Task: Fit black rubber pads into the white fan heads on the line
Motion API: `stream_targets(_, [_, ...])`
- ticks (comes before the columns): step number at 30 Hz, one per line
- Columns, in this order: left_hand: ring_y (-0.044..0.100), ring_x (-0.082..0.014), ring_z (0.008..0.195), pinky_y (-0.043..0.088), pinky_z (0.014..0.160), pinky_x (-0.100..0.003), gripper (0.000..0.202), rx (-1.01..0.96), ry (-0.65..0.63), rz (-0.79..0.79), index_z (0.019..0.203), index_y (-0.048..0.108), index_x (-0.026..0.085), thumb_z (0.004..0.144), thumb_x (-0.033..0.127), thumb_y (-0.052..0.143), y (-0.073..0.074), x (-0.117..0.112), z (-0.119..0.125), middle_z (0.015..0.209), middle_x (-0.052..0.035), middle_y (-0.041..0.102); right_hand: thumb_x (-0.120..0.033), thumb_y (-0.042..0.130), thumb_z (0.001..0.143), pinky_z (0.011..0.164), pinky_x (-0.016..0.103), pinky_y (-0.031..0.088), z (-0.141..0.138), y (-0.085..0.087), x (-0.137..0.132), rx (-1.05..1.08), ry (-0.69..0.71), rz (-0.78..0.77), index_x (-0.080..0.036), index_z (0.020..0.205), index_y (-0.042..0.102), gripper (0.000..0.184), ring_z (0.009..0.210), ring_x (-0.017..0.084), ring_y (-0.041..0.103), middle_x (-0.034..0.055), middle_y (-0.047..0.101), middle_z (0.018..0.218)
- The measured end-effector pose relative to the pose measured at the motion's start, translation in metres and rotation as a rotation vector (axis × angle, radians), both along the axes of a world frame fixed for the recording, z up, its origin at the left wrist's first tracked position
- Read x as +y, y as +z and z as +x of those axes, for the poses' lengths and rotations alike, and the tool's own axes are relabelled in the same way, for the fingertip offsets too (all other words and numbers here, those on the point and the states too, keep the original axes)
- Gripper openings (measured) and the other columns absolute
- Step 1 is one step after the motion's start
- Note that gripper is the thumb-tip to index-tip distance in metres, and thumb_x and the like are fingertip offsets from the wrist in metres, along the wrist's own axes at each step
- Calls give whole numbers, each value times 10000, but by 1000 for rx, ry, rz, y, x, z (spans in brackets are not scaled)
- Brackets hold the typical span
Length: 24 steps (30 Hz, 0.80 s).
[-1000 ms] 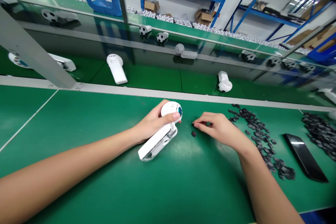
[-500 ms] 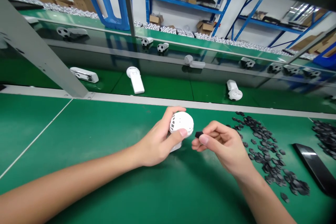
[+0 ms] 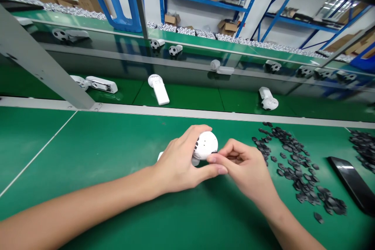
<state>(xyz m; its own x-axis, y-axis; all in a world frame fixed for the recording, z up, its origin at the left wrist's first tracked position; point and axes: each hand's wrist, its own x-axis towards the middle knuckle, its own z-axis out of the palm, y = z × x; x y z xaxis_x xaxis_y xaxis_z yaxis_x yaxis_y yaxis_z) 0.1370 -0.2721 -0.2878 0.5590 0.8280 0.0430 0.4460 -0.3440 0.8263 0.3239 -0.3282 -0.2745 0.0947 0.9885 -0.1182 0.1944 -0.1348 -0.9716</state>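
Farthest back, blue steel shelving racks (image 3: 202, 0) are seen above a long green conveyor belt (image 3: 190, 99) on which white handheld fans (image 3: 158, 89) are laid. The nearer green bench mat (image 3: 102, 152) is strewn at the right with small black plastic pieces (image 3: 293, 168). At mid-mat, a white round-headed plastic fan (image 3: 206, 145) is gripped by the curled left hand (image 3: 181, 164). The right hand (image 3: 246, 168) is pinched shut against the fan's head, and anything held in the pinch is hidden.

Bench mat (image 3: 88, 156): green, crossed by thin white lines.
Near belt (image 3: 190, 97): green, behind a pale rail.
White fans (image 3: 159, 90): lying flat on the near belt, well apart.
Black pieces (image 3: 293, 164): small, heaped loosely at right on the mat.
Dark slab (image 3: 351, 183): glossy, flat, just beside that heap.
Football-patterned fans (image 3: 174, 50): on the far belt.
Blue racking (image 3: 205, 0): at the back, with cardboard boxes (image 3: 171, 18).
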Motion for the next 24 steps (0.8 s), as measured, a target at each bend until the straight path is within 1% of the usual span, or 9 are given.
stream_targets(5, [684,-279,904,533,686,-362,825,17,-49,-22,1430,419,284,796,692,755,1,2,-3,1135,-75,693,-385,864,804,525,249,355,2,-9,3,-172,51,86,-198,610,562,404,555,107,482,-43,564,573])
stream_targets(7, [675,-246,843,524,659,-333,785,-33,-98,-39,1389,439,273,794,660,775,3,6,-4,1087,-58,703,-394,803,876,546,253,365,8,-11,5,-251,156,163,-207,669,578,359,585,117,497,-37,585,616])
stream_targets(9, [660,-208,764,507,626,-298,677,-94,-134,-76,1328,480,261,828,616,767,5,10,-4,991,-30,712,-436,651,997,583,260,405,20,-8,9,-284,306,195,-217,754,620,328,636,136,552,-14,636,693])
stream_targets(12, [627,-164,654,468,572,-260,488,-138,-148,-120,1243,555,237,900,539,725,9,17,-5,849,2,695,-484,400,1101,691,283,494,45,0,18,-302,405,143,-230,925,699,430,765,180,668,32,730,830])
stream_targets(15, [643,-163,628,462,541,-249,419,-185,-165,-197,1223,580,220,938,507,693,13,23,-6,809,0,689,-488,471,1074,667,288,481,69,4,24,-536,378,29,-252,993,706,343,762,195,681,26,758,859])
stream_targets(18, [710,-201,709,511,578,-263,394,-274,-167,-288,1238,566,210,967,478,667,14,25,-9,854,-24,698,-428,589,1016,617,278,439,82,-2,28,-661,478,-88,-263,1088,676,199,746,193,663,14,753,877])
stream_targets(20, [733,-223,814,552,649,-289,422,-336,-144,-233,1302,535,224,971,446,672,11,24,-9,996,-58,708,-410,661,965,615,269,425,83,-9,30,-675,543,-106,-260,1115,659,212,766,192,654,11,736,887])
stream_targets(22, [718,-269,1029,585,830,-362,524,-375,-146,-30,1387,483,249,942,389,721,4,23,-9,1223,-106,678,-416,721,916,618,263,412,81,-14,32,-702,568,-89,-261,1118,660,262,782,189,641,7,717,897])
stream_targets(24, [613,-325,1282,510,1065,-466,661,-377,-204,230,1458,432,270,897,321,779,-6,23,-10,1414,-138,598,-412,736,904,624,259,405,77,-18,33,-717,561,-69,-260,1105,675,259,778,183,630,3,705,892])
